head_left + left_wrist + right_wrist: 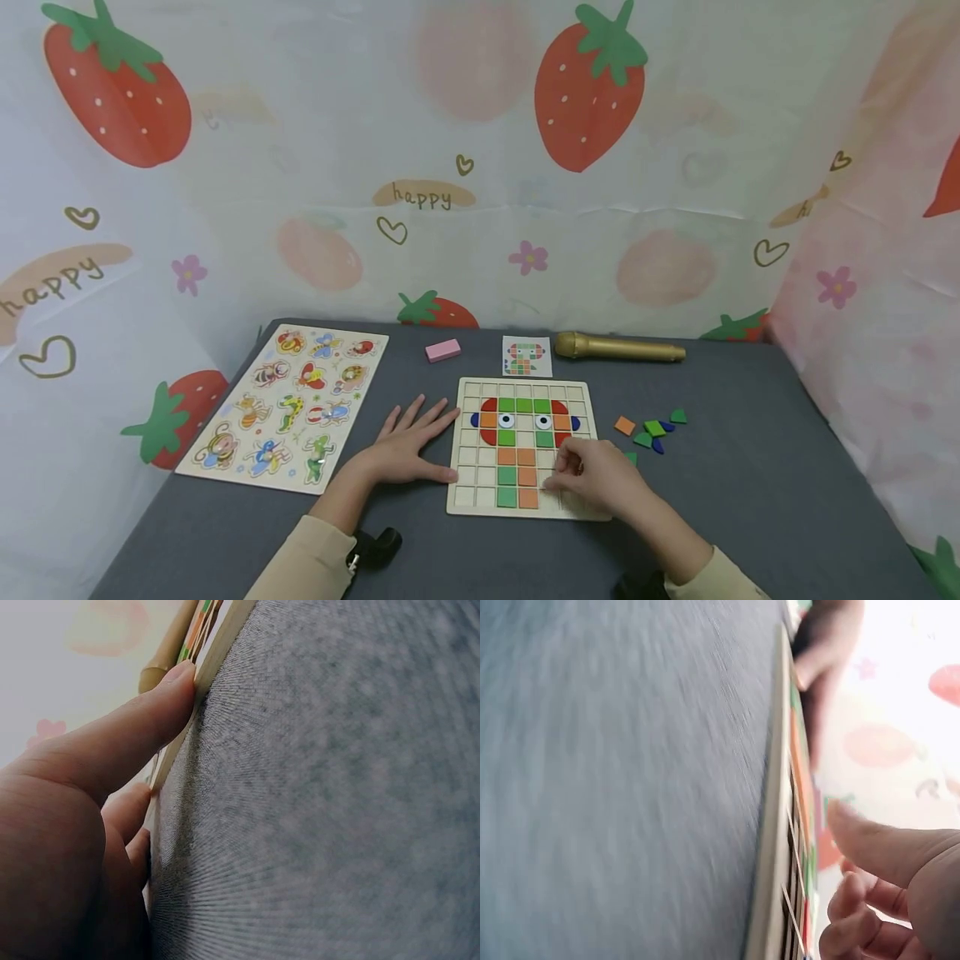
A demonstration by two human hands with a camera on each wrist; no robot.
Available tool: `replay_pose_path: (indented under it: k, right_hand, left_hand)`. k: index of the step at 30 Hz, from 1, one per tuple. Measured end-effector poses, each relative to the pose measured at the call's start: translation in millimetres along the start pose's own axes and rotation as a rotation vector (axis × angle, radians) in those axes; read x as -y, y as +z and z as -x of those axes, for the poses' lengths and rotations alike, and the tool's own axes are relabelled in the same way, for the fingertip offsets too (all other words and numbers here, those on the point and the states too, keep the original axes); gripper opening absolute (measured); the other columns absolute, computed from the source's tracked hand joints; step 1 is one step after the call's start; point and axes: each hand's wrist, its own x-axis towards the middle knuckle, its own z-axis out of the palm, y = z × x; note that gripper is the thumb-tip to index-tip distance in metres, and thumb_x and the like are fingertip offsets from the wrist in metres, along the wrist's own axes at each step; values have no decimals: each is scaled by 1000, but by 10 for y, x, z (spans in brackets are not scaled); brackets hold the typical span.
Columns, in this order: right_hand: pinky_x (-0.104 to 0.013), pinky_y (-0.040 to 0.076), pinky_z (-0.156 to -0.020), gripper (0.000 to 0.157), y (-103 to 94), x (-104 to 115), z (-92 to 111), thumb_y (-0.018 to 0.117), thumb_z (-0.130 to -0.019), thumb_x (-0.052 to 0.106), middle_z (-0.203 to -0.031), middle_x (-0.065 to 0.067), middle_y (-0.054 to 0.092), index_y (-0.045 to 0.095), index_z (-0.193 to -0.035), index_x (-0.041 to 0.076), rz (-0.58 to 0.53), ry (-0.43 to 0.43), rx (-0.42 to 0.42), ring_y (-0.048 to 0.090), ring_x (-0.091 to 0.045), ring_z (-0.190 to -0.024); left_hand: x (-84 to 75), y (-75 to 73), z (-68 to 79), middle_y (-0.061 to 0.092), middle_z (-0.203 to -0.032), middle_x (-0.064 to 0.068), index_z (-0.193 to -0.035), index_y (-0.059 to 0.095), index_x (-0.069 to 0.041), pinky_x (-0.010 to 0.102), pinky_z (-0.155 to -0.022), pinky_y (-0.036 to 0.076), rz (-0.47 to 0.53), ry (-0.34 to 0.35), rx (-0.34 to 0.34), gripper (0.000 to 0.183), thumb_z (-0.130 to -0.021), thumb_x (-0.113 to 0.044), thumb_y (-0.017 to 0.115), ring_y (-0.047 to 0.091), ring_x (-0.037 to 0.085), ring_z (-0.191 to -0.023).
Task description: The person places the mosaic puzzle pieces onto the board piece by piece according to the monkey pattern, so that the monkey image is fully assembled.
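A pale wooden grid board (472,455) lies on the table with coloured tiles set in it. They form a figure with red rounded corners, two eye tiles (543,422) and a column of orange and green squares (517,478). My left hand (405,448) is spread flat beside the board, thumb and fingertips at its left edge. Over the lower right cells hovers my right hand (600,477), fingers loosely bent. In the right wrist view its thumb (870,836) stands apart from the bent fingers, and no tile shows between them.
Loose tiles (654,428) in orange, green and blue lie right of the board. Behind it are a small pattern card (527,357), a pink block (442,350) and a gold microphone (621,347). An insect picture board (288,408) lies at the left.
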Motion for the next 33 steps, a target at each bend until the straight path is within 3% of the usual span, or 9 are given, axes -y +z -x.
replay_pose_path:
  k: [7, 12, 18, 29, 33]
  right_hand:
    - [-29, 46, -56, 11, -278, -203, 85, 80, -87, 18, -82, 6, 65, 70, -92, 17, -44, 58, -45, 56, -11, -65]
    - [-31, 48, -58, 18, -422, -374, 145, 80, -87, 16, -101, -2, 70, 73, -103, 14, -16, 82, -92, 57, -14, -72]
    - [-38, 55, -69, 24, -521, -561, 173, 80, -86, 14, -121, -15, 66, 75, -110, 14, 50, 97, -106, 64, -20, -86]
    - [-47, 57, -82, 31, -579, -653, 183, 82, -84, 11, -115, -11, 71, 75, -114, 8, 100, 151, -37, 67, -30, -103]
    - [-46, 56, -81, 32, -565, -653, 169, 82, -84, 13, -108, -7, 72, 75, -115, 8, 100, 156, -29, 68, -27, -99]
  left_hand:
    - [11, 9, -9, 13, -170, -5, -161, 23, -37, 60, -123, -8, -5, -6, 3, 101, -79, -71, 71, -8, 30, -158]
    - [18, 14, -16, 13, -171, -5, -161, 23, -37, 61, -122, -8, -5, -3, 2, 101, -79, -71, 71, -8, 30, -158]
    - [24, 19, -23, 12, -171, -5, -161, 22, -37, 61, -122, -8, -8, -1, 2, 102, -79, -72, 71, -8, 30, -158]
    - [20, 19, -5, 12, -171, -6, -161, 23, -37, 61, -122, -8, 2, 3, 1, 102, -78, -72, 71, -8, 30, -158]
    - [25, 14, -11, 13, -171, -5, -161, 23, -37, 61, -122, -8, 0, 3, -3, 103, -78, -72, 71, -8, 30, -158]
